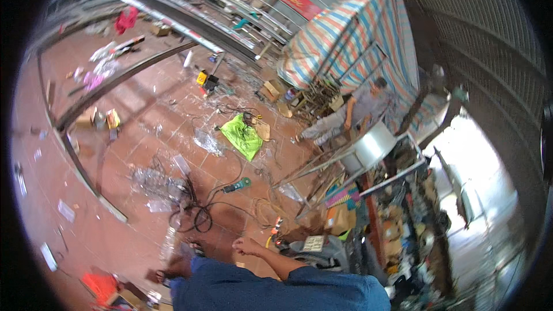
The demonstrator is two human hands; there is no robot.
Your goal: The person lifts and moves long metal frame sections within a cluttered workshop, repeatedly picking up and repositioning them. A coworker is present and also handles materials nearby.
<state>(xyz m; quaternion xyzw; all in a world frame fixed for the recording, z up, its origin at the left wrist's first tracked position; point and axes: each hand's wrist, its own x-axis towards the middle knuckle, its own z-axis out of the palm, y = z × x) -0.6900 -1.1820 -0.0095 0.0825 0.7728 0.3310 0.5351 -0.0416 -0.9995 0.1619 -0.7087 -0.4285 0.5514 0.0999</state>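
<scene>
My right hand [247,246] reaches out from a dark blue sleeve over the tiled floor. Its fingers look loosely bent and apart, with nothing visible in them. My left hand is out of sight. Beyond the right hand lies a teal power tool [237,185], which looks like an angle grinder, on the floor. A dark cable [201,217] is coiled to the left of the hand. To its right, an orange-and-white object [276,226] lies by a thin yellow cord.
Clear plastic wrap [158,187] and a bright green bag [242,137] lie on the floor. A curved metal frame [109,83] spans the left. At the right, another person [368,103] is near a white metal drum [368,147]. Clutter is piled at the lower right.
</scene>
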